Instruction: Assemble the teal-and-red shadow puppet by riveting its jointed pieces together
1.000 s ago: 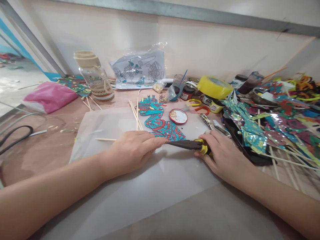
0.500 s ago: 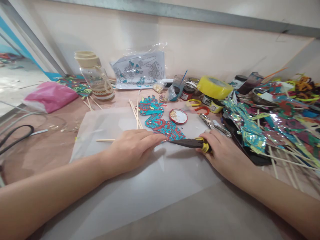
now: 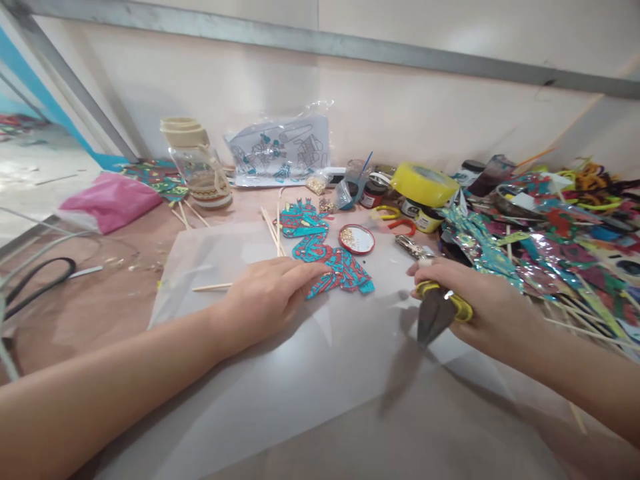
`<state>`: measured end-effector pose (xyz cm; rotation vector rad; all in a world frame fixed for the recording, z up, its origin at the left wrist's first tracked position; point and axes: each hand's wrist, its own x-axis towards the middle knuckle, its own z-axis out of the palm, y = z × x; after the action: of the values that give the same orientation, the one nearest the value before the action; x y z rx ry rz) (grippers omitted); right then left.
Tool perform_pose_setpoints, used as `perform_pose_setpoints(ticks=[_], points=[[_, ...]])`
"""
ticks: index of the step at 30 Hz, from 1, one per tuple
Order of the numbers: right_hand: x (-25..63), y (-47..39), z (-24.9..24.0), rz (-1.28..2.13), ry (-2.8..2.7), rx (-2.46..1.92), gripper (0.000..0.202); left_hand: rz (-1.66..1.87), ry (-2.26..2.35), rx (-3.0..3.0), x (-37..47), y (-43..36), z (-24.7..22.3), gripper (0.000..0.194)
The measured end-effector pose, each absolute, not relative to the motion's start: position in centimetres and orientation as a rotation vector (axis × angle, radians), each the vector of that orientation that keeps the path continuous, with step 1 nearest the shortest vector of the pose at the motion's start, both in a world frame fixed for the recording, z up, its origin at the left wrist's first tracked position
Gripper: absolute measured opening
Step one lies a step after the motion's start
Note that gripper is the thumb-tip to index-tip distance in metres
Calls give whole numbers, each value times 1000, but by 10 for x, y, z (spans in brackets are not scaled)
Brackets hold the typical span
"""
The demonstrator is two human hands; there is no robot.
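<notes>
left hand (image 3: pixel 267 290): on teal-red cutout (image 3: pixel 349 269), grip unclear | right hand (image 3: pixel 480 290): clenched round pliers (image 3: pixel 433 316) | red-rimmed dish (image 3: pixel 365 239): beyond left fingertips

At centre frame, my left hand (image 3: pixel 267 293) touches the lower left of a blue-and-red figure (image 3: pixel 345 267). Right of centre, my right hand (image 3: pixel 475 293) grips 1 pair of yellow-handled pliers (image 3: pixel 433 317), nose down. Above, between my 2 hands, a red-rimmed dish (image 3: pixel 367 240) holds gold-coloured bits (image 3: pixel 349 237). A bottle (image 3: pixel 187 167) stands upper left.

The pinkish-brown surface (image 3: pixel 120 293) bears a translucent sheet (image 3: pixel 280 380) and a bottle (image 3: pixel 196 165).
</notes>
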<state>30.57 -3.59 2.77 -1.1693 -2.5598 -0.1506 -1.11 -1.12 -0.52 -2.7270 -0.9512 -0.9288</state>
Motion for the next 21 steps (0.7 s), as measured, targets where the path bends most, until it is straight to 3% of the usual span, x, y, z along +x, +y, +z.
perform_pose_setpoints(ticks=[6,16,21], points=[[291,-17,42,189,-2470,-1453,18,-943,-980,-2734,-12,-10,-6,24],[262,2,13,-292,-2460,-1398,36,-1025,-1017,-2587,-13,-10,-2,25],[263,6,3,-258,-2499,-1400,35,-1024,-1038,-2606,-16,-8,-4,26]])
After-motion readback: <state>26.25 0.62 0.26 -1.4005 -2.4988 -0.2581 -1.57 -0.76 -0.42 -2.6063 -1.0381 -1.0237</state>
